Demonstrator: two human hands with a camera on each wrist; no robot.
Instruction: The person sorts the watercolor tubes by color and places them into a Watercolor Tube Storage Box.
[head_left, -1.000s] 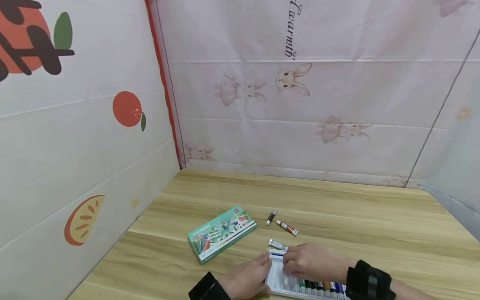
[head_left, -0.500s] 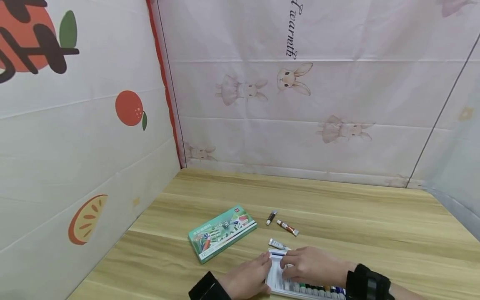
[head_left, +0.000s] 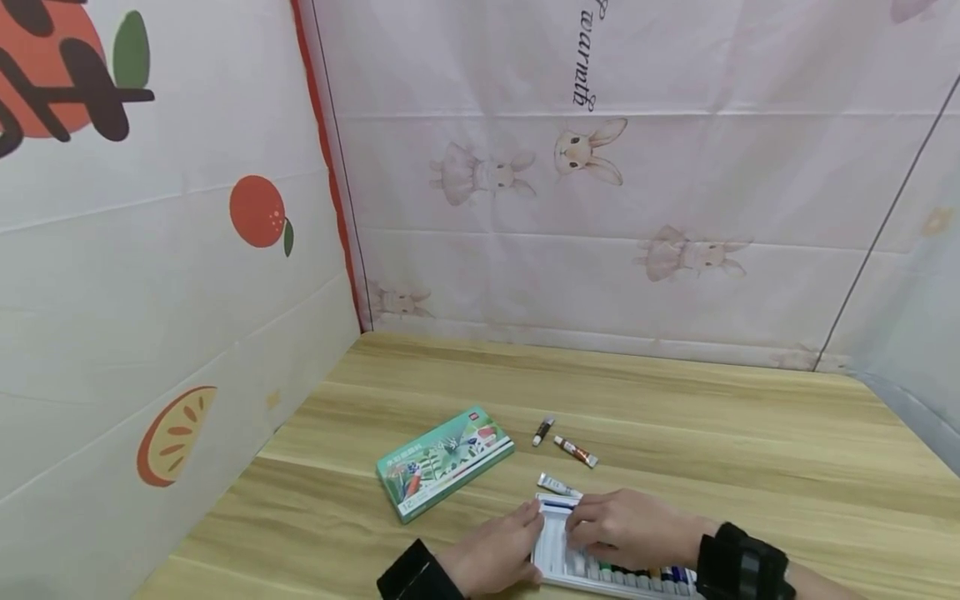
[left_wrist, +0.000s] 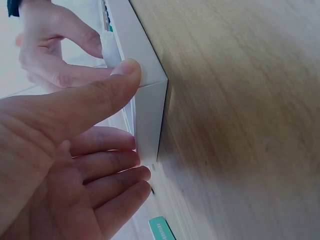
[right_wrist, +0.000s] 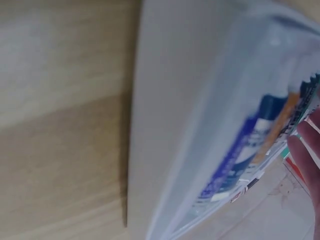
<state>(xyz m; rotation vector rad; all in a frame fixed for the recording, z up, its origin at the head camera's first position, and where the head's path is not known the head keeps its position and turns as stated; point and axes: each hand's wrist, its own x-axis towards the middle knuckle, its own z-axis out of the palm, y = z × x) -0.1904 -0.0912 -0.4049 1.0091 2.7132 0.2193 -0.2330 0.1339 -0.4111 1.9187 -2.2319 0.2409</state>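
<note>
A white tray point(head_left: 551, 550) of paint tubes lies at the table's near edge in the head view. My left hand point(head_left: 491, 550) grips its left end; in the left wrist view the thumb point(left_wrist: 127, 70) lies at the corner and the fingertips touch the end wall. My right hand point(head_left: 626, 525) reaches into the tray with bent fingers. Between its thumb and forefinger in the left wrist view shows a whitish paint tube point(left_wrist: 111, 47), mostly hidden. Several coloured paint tubes point(right_wrist: 260, 135) lie in a row at the tray's right part, partly covered by the right hand in the head view.
A green paint box point(head_left: 446, 467) lies left of the tray. Beyond the tray are a black-labelled tube point(head_left: 543, 431), a brown tube point(head_left: 576, 451) and a pale tube point(head_left: 558, 486). Printed cloth walls point(head_left: 510, 275) stand behind and beside the wooden table point(head_left: 712, 425).
My right hand shifted slightly left over the tray, then slightly back to the right. The left hand keeps its place at the tray's end. The loose tubes and the green box stay put.
</note>
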